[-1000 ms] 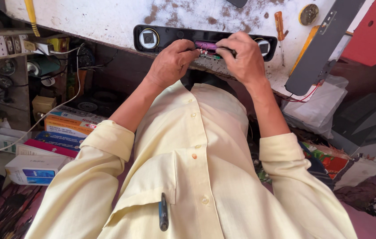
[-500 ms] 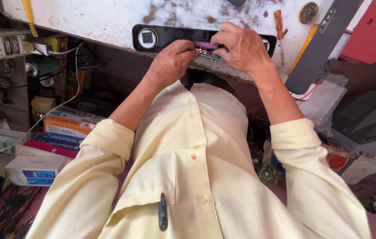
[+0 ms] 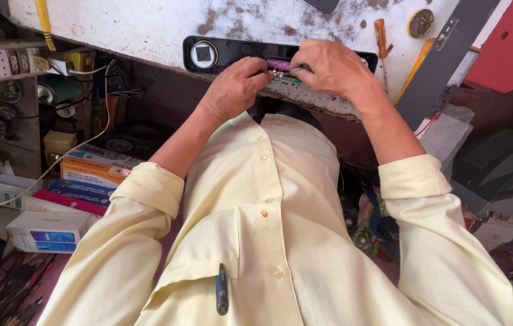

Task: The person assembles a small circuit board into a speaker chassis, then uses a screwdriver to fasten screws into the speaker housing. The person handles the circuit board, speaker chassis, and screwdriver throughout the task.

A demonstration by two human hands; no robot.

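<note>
I had both hands on the long black plastic speaker housing (image 3: 232, 53). My left hand (image 3: 235, 87) was curled shut at its small green circuit board (image 3: 287, 78). My right hand (image 3: 329, 66) pinched the purple cylindrical cell (image 3: 277, 63).

The middle of the long black plastic speaker housing (image 3: 226, 53) is hidden under the left hand (image 3: 235, 87) and the right hand (image 3: 329, 66); the small purple part (image 3: 278, 63) between the fingers is too covered to identify; the red panel (image 3: 510, 42) is cut by the right edge
</note>
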